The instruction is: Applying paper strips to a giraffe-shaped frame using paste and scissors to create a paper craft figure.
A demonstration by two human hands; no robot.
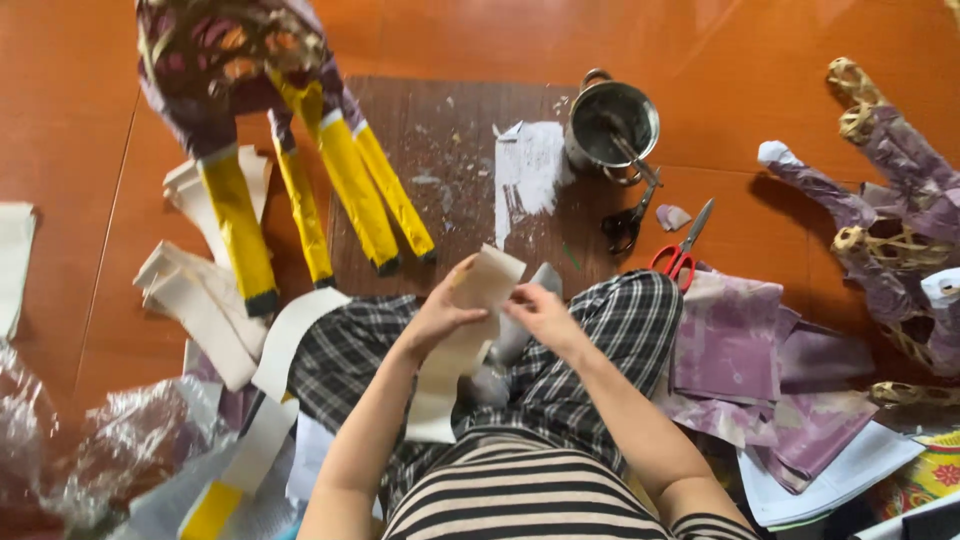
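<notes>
**Handling the paper strip held over the lap**

The left hand (432,318) grasps a long cream paper strip (462,340) at its upper part, thumb on the face. The strip hangs below this hand to the lap. It appears thin, light and limp, likely easy to tear; hold it near an edge with flat fingertips. The right hand (540,312) pinches the strip's right edge just beside the left hand, though the exact finger contact is partly hidden. Beyond the right hand stand a metal pot (610,125) and red-handled scissors (682,250).
</notes>
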